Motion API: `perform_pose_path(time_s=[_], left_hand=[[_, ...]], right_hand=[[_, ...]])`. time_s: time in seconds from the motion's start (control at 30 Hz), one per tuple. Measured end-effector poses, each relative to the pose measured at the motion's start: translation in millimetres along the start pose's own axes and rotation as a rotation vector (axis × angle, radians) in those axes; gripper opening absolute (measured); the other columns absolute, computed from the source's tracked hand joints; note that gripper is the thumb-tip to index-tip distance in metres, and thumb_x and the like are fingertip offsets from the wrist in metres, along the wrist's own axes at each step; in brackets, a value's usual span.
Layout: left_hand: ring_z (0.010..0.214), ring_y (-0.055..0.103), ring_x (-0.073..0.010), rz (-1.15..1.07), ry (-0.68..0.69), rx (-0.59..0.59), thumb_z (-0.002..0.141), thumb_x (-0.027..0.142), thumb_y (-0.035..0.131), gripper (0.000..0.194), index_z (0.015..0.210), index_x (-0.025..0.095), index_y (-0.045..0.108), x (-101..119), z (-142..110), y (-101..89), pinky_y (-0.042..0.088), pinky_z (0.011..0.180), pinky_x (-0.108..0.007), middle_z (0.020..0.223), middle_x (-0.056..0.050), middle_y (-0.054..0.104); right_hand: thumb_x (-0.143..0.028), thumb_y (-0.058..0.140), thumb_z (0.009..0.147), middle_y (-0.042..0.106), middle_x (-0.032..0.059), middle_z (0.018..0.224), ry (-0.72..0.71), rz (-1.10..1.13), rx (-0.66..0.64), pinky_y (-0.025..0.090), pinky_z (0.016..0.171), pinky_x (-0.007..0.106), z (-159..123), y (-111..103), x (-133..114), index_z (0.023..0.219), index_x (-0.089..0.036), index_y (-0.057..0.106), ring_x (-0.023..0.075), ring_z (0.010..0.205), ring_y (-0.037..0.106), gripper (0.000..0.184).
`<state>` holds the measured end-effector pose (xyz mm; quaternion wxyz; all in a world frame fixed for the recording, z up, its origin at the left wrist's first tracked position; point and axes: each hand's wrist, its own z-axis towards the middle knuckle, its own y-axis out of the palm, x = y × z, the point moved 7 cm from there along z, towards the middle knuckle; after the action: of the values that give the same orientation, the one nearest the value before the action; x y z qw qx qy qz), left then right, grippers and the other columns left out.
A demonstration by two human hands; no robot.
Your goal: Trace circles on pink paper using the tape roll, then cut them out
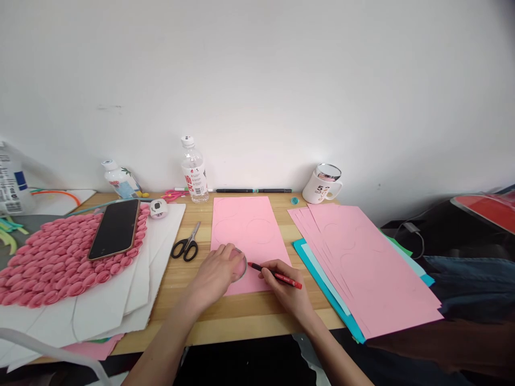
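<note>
My left hand (220, 268) presses a clear round disc with a dark rim (241, 268) flat against a pink sheet of paper (251, 241), its fingers curled over the disc's left side. A red pen with a black grip (284, 277) is held in my right hand (287, 289). The pen's tip points left and is at or just beside the disc's right edge; whether it touches the paper I cannot tell. Faint circles are drawn on the upper part of the sheet. Black-handled scissors (187, 245) lie to the left of the sheet.
Pink sheets with drawn circles (374, 268) lie over blue paper on the right. Left are pink paper rosettes (60, 262) bearing a phone (115, 228). Along the wall stand a water bottle (194, 171), black pens (253, 191) and a white mug (321, 187).
</note>
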<state>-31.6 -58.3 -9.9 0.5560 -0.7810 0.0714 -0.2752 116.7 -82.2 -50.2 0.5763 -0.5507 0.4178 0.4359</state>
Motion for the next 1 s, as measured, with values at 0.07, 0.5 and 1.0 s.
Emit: perform_pose_path(time_s=[0.07, 0.5, 1.0], left_hand=[[0.102, 0.046, -0.0211, 0.014, -0.011, -0.015, 0.087, 0.022, 0.048, 0.011, 0.094, 0.022, 0.056, 0.6, 0.9, -1.0, 0.038, 0.083, -0.033, 0.111, -0.005, 0.049], [0.106, 0.045, -0.0217, 0.036, -0.027, -0.064, 0.079, 0.015, 0.053, 0.026, 0.104, 0.022, 0.058, 1.3, 1.9, -4.4, 0.039, 0.088, -0.033, 0.112, -0.006, 0.049], [0.099, 0.048, -0.0214, 0.009, -0.004, -0.027, 0.071, 0.013, 0.054, 0.029, 0.097, 0.022, 0.062, -0.7, 4.2, -8.4, 0.041, 0.082, -0.031, 0.103, -0.004, 0.05]], right_hand=[[-0.032, 0.058, 0.08, 0.069, 0.0045, 0.073, -0.009, -0.015, -0.012, 0.046, 0.058, 0.024, -8.9, 3.7, 0.1, 0.083, -0.016, 0.066, 0.0154, 0.064, 0.061, 0.018], [-0.02, 0.053, 0.084, 0.064, 0.0006, 0.074, -0.181, -0.024, -0.118, 0.044, 0.057, 0.02, -53.2, 41.4, -15.0, 0.094, -0.018, 0.058, 0.0105, 0.061, 0.057, 0.011], [-0.013, 0.051, 0.084, 0.061, 0.0051, 0.088, -0.555, -0.288, -0.199, 0.049, 0.066, 0.026, -57.8, 50.1, -44.4, 0.107, -0.023, 0.062, 0.0143, 0.075, 0.059, 0.027]])
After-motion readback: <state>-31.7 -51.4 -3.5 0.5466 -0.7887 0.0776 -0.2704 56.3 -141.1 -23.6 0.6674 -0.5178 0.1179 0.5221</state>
